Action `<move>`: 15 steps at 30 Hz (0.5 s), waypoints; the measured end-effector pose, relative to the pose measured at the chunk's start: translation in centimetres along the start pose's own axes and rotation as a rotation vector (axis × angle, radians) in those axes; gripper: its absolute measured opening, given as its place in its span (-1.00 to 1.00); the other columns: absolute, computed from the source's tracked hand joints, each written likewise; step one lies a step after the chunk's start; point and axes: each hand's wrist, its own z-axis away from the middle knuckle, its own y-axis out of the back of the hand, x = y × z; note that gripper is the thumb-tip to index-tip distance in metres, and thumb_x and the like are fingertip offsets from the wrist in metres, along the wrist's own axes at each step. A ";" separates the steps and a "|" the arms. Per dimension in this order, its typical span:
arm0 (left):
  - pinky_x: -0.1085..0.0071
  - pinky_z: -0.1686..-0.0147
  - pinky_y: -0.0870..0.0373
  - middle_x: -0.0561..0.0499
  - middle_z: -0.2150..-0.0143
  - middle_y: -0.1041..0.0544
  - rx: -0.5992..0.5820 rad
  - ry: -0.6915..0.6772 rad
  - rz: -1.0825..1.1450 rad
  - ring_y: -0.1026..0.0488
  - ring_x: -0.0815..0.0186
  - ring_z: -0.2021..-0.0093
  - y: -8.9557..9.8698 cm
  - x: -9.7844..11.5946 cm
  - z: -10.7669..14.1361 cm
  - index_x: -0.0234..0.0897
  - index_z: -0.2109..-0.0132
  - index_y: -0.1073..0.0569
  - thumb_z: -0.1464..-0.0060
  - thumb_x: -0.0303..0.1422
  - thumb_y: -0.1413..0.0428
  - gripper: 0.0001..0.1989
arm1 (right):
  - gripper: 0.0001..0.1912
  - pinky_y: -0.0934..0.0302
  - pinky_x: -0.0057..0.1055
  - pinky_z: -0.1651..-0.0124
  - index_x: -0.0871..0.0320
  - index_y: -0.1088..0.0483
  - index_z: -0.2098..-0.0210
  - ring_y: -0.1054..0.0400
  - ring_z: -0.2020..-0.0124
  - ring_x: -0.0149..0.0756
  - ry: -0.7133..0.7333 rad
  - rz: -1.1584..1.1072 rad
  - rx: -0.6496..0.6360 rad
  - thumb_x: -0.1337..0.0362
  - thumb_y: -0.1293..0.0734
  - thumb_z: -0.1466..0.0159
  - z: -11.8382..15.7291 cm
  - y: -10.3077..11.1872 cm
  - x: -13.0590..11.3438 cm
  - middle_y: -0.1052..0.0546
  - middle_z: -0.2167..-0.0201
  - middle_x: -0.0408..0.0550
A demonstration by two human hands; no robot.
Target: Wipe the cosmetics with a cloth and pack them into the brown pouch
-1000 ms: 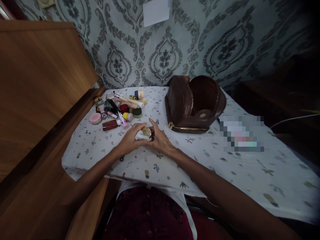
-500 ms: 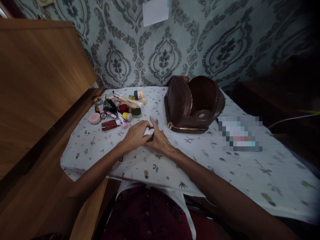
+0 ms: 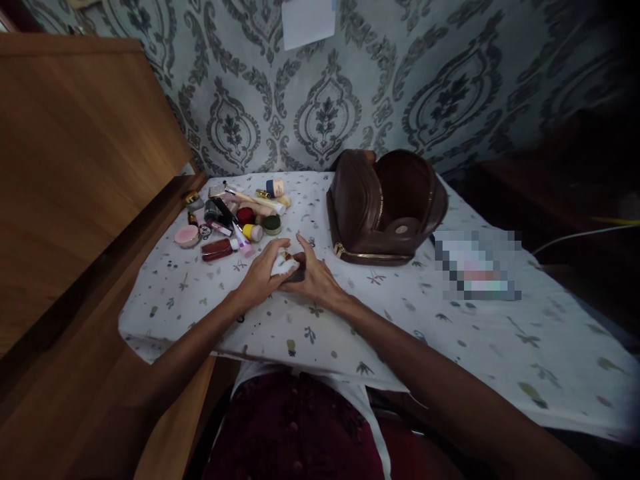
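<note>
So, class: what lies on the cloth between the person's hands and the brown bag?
In the head view, only bare printed cloth lies between the right hand and the bag; nothing stands there.

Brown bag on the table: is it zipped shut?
No. The brown bag lies unzipped on the table, its flap folded back so the dark inside shows.

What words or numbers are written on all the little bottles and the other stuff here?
None can be read.
Pile of bottles and tubes: any labels are too small and dim.
Paper on the wall: looks blank.
Flat thing right of the brown bag: blurred out.
Small item between the left hand and right hand: no writing shows.
</note>
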 end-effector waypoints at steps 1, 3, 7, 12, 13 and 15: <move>0.24 -0.15 -0.30 -0.17 -0.14 -0.43 0.020 0.031 0.005 -0.39 0.15 -0.14 0.0 -0.1 0.3 -0.26 -0.19 -0.25 -0.24 -0.19 -0.07 -0.55 | 0.20 -0.30 -0.14 0.02 0.00 0.20 -0.43 -0.46 0.09 -0.07 0.007 -0.002 0.009 0.18 -0.54 0.02 0.0 0.0 0.0 -0.52 0.05 0.00; 0.20 -0.16 -0.30 -0.20 -0.18 -0.40 0.043 0.092 0.024 -0.39 0.14 -0.15 0.0 -0.3 0.9 -0.26 -0.25 -0.19 -0.24 -0.17 -0.07 -0.48 | 0.14 -0.29 -0.15 0.02 0.01 0.13 -0.40 -0.45 0.10 -0.09 0.016 -0.018 0.032 0.20 -0.53 0.03 0.1 0.0 -0.1 -0.51 0.07 -0.02; 0.12 -0.23 -0.23 -0.25 -0.25 -0.32 0.038 0.154 0.081 -0.33 0.08 -0.23 0.2 -0.8 2.0 -0.28 -0.34 -0.10 -0.23 -0.16 -0.09 -0.36 | 0.01 -0.29 -0.15 0.00 0.03 -0.01 -0.32 -0.42 0.06 -0.09 0.055 -0.038 0.121 0.22 -0.51 0.04 0.1 -0.2 0.1 -0.48 0.06 -0.02; 0.05 -0.37 0.00 -0.27 -0.42 -0.08 -0.074 0.149 0.133 -0.03 -0.01 -0.42 0.4 -0.9 3.6 -0.27 -0.43 0.06 -0.23 -0.15 -0.08 -0.23 | -0.17 -0.30 -0.12 -0.01 0.11 -0.16 -0.17 -0.39 0.00 -0.03 0.064 -0.001 0.232 0.17 -0.50 0.04 -0.2 -0.3 0.5 -0.45 0.04 0.05; 0.04 -0.39 0.05 -0.26 -0.45 -0.01 -0.091 0.127 0.133 0.03 0.00 -0.45 0.4 -1.0 3.9 -0.25 -0.45 0.11 -0.24 -0.15 -0.06 -0.22 | -0.21 -0.30 -0.11 -0.02 0.12 -0.20 -0.13 -0.39 0.00 -0.02 0.065 0.017 0.247 0.16 -0.51 0.04 -0.2 -0.3 0.5 -0.45 0.03 0.06; 0.02 -0.42 0.15 -0.20 -0.50 0.14 -0.105 0.079 0.118 0.17 0.00 -0.48 0.1 -1.1 4.3 -0.20 -0.46 0.20 -0.27 -0.19 -0.01 -0.22 | -0.33 -0.29 -0.09 -0.02 0.13 -0.27 -0.04 -0.38 0.02 -0.01 0.092 0.073 0.263 0.15 -0.50 0.02 -0.2 -0.2 0.4 -0.45 0.06 0.06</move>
